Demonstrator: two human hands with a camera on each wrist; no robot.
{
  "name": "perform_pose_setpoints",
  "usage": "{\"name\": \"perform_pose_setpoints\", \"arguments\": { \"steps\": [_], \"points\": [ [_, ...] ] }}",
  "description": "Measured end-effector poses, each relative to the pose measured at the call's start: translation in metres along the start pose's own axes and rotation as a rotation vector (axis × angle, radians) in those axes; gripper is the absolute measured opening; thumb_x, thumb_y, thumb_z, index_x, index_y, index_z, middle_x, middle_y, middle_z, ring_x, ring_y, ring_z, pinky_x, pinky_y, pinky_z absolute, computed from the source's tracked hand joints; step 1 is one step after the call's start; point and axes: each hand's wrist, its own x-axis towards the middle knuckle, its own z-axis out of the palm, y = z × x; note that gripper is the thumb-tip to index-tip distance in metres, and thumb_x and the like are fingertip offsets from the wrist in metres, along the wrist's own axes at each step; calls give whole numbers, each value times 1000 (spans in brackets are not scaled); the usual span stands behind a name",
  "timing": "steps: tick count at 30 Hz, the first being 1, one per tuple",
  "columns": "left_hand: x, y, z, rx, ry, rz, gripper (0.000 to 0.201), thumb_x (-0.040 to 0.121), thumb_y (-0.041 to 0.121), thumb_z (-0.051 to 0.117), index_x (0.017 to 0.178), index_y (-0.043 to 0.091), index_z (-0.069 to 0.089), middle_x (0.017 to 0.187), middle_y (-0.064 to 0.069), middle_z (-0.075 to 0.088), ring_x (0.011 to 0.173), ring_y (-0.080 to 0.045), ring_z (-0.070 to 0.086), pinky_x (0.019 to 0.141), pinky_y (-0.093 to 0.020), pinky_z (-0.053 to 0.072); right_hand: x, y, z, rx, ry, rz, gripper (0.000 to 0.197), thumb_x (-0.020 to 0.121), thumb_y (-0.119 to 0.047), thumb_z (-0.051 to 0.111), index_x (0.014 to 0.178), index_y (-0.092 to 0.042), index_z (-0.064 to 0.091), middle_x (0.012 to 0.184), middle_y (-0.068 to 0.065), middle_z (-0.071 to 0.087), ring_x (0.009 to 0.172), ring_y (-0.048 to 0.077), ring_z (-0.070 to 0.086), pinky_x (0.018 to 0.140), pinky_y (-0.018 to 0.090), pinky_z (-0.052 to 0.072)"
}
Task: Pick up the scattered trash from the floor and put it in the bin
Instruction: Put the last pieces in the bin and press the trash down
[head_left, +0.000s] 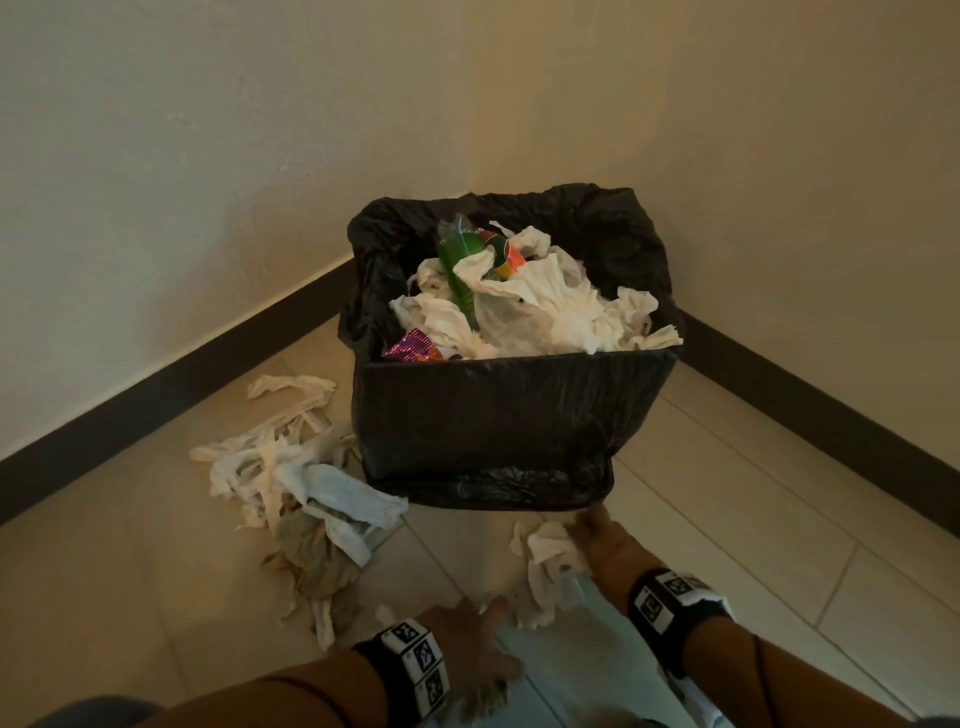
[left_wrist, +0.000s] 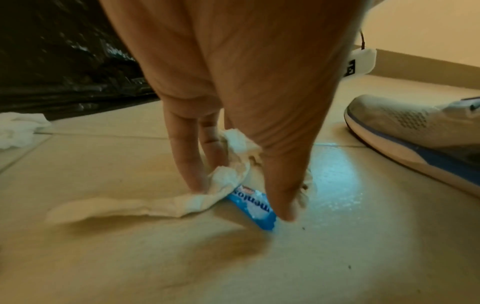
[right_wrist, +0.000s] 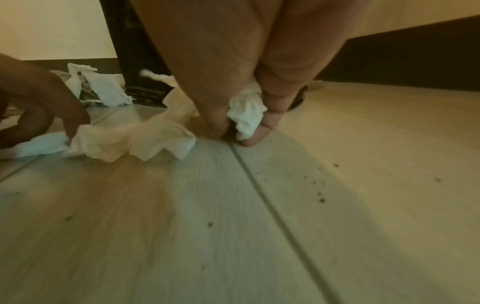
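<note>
A bin lined with a black bag (head_left: 493, 415) stands in the room's corner, heaped with white tissue, a green bottle (head_left: 457, 270) and wrappers. My right hand (head_left: 587, 530) is on the floor just in front of it and pinches a crumpled white tissue (right_wrist: 246, 117) between thumb and fingers. My left hand (left_wrist: 239, 195) is lower and to the left, fingertips down on the tiles. It pinches a long tissue strip (left_wrist: 155, 203) that lies over a blue Mentos wrapper (left_wrist: 257, 211).
A heap of torn tissue and brownish paper (head_left: 291, 478) lies on the floor left of the bin. Dark skirting board (head_left: 156, 395) runs along both walls. My shoe (left_wrist: 415, 131) is right of the left hand. Small dark crumbs (right_wrist: 322, 199) dot the tiles.
</note>
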Motion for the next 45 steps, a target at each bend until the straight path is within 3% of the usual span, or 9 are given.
{"name": "perform_pose_setpoints", "arguments": {
  "steps": [3,7,11,16,22,27,30,35,45],
  "points": [
    [-3,4,1,148,-51,63,73,101,59,47,158,18,24,158,-15,35,138,-35,45,108,-41,39,-5,-6,4,139,-54,90,42,102,-34,39,142,-24,35,146,9,38,125,31,48,108,41,38],
    [-4,-7,1,219,-80,111,27,105,11,49,120,-7,62,123,-31,55,109,-47,61,89,-50,49,-10,-6,7,249,-60,133,55,98,-20,46,150,-18,27,153,10,29,134,31,43,111,37,36],
    [-9,-15,-28,198,16,157,28,99,11,61,123,-3,61,128,-25,59,114,-41,58,98,-45,49,-13,-4,-3,314,-32,169,57,94,-38,58,143,-21,36,141,9,44,126,27,49,102,32,39],
    [-30,-22,-91,-82,346,40,19,96,20,46,85,10,57,76,-3,49,67,-18,46,63,-31,33,-14,8,-32,359,160,267,34,97,-29,53,124,-8,58,106,9,53,105,33,56,84,30,42],
    [-99,-43,-168,-170,452,-4,17,101,25,52,87,27,61,85,7,60,79,-10,58,72,-30,47,-14,11,-52,452,242,250,26,98,-24,52,112,-6,65,108,18,68,96,35,63,76,32,45],
    [-161,-94,-199,-42,531,-2,13,88,47,55,83,36,59,82,11,63,74,-2,58,70,-33,49,-18,-15,-41,412,217,150,44,87,-56,56,114,-21,56,109,4,64,97,24,62,79,34,50],
    [-164,-116,-161,159,550,-72,12,92,51,59,94,40,55,83,13,60,74,-4,55,65,-29,41,-16,-35,-31,302,76,90,73,82,-68,56,141,-30,36,130,4,54,114,27,56,93,38,48],
    [-114,-112,-40,231,264,-23,55,99,63,45,150,49,31,140,10,44,108,-19,57,87,-37,49,-7,-57,-8,113,-133,53,81,85,-55,63,150,-32,21,140,10,31,122,35,45,103,45,43],
    [-54,-66,68,233,298,145,61,103,31,46,159,41,22,139,-12,40,87,-39,61,67,-40,49,-29,-50,7,147,-160,2,63,100,-26,49,155,-19,20,162,5,19,146,26,27,117,31,21]
  ]
}}
